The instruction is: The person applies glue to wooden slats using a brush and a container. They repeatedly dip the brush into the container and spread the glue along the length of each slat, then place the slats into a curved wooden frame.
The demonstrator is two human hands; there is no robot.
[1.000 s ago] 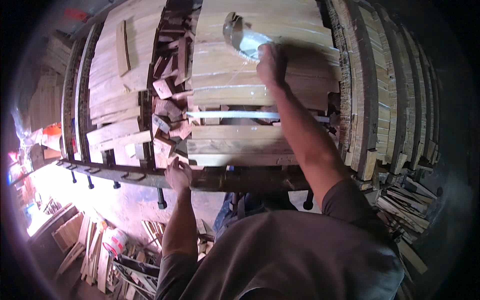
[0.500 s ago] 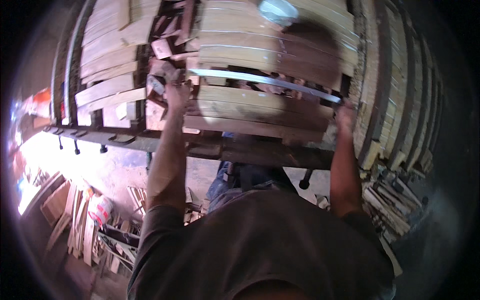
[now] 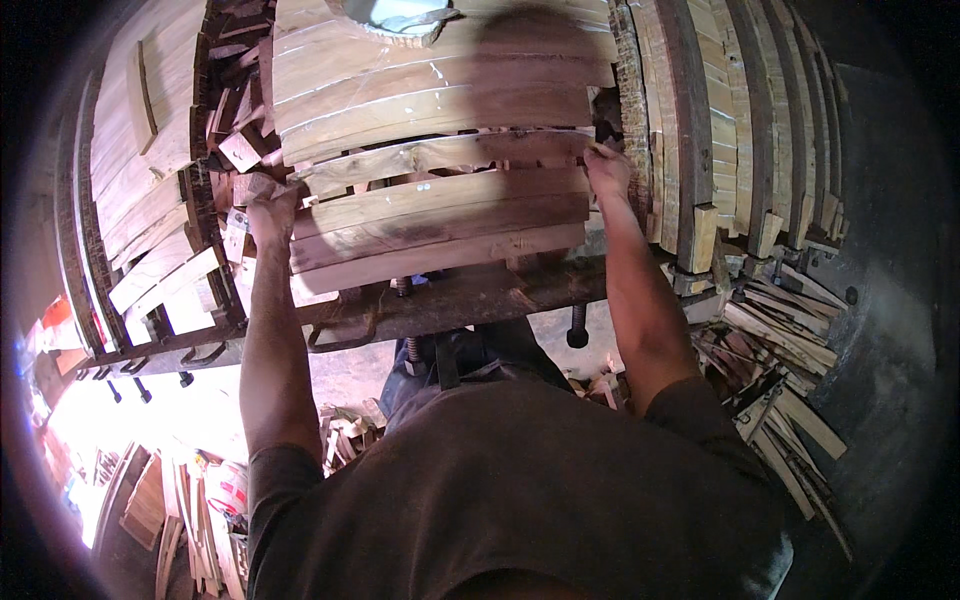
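Observation:
A long wooden strip [image 3: 425, 157] stretches between my hands, lying face up across the clamp rack. My left hand [image 3: 272, 212] is closed round its left end, and my right hand [image 3: 607, 172] grips its right end. Beyond it lies a panel of strips [image 3: 380, 105] with white glue-like smears along the joints. Narrow gaps show between the held strip and the panel and the loose strips [image 3: 430, 208] on my near side. A round container [image 3: 405, 18] of white stuff sits on the panel, a stick-like tool across its rim.
A metal clamp bar with screws [image 3: 440, 312] runs along the near side. Wood offcuts [image 3: 240, 150] fill a channel at left. More clamped panels [image 3: 735, 130] stand at right. Scrap wood strips [image 3: 785, 320] lie on the floor, with a red and white container [image 3: 228, 488] at lower left.
The strip has turned from showing its pale, shiny edge to lying with its wooden face up, nearer the far panel. Both hands kept hold. My view shifted to the right.

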